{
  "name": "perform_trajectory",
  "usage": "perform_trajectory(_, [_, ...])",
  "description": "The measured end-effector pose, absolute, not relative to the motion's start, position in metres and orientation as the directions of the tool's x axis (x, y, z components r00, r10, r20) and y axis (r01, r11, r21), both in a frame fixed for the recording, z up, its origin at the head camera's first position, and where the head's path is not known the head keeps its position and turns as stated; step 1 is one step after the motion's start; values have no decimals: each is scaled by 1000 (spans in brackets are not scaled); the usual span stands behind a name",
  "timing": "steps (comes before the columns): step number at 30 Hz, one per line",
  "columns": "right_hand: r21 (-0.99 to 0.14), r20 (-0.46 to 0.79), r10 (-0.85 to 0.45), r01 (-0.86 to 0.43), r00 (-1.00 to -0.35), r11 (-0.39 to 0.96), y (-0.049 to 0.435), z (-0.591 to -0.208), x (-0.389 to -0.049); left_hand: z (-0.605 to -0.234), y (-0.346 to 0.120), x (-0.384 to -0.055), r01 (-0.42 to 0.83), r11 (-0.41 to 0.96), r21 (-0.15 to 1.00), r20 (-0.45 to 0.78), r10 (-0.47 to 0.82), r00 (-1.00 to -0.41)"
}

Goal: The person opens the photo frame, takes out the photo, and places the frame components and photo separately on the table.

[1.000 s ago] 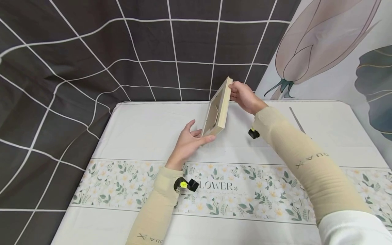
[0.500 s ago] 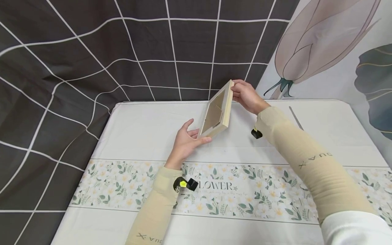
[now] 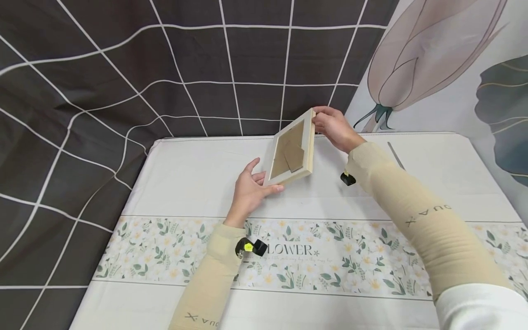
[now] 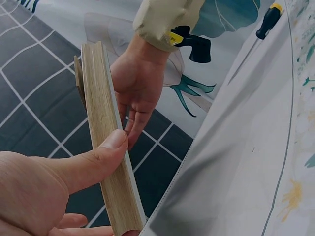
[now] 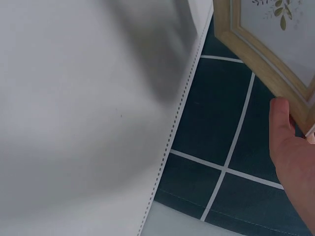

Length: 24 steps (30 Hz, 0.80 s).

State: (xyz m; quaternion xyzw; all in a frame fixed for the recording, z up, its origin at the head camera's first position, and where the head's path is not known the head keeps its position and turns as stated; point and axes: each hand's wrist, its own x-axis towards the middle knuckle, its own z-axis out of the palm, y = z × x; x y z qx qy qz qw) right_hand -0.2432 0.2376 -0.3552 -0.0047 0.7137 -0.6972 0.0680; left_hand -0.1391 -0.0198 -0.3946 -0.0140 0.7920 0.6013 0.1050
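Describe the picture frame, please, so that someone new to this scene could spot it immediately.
Find the far side of the white table, below the dark gridded sheet. Held there, between the left hand and right hand, is the tilted picture frame. Unlike the slim screwdriver on the table, it is a pale wooden rectangle with a brown back.

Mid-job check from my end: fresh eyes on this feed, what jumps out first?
Likely the wooden picture frame, held tilted between the left hand and right hand over the far part of the white table, its back toward the head camera. Next, the dark cloth with a white grid behind the table, and the big pink flower print at upper right.
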Motion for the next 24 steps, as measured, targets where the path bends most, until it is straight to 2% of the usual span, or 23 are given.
perform_trajectory(9, [-993, -112, -88, 107, -990, 56, 239, -352, -243, -395, -17, -138, -108, 331, 937, -144, 86, -986])
perform_trajectory(18, [-968, -169, -59, 154, -984, 199, 238, -351, -244, -393, -12, -135, -59, 381, 923, -97, 80, -992])
perform_trajectory(24, [-964, -162, -50, 148, -986, 219, 237, -353, -242, -393, -10, -133, -38, 405, 914, -83, 95, -992])
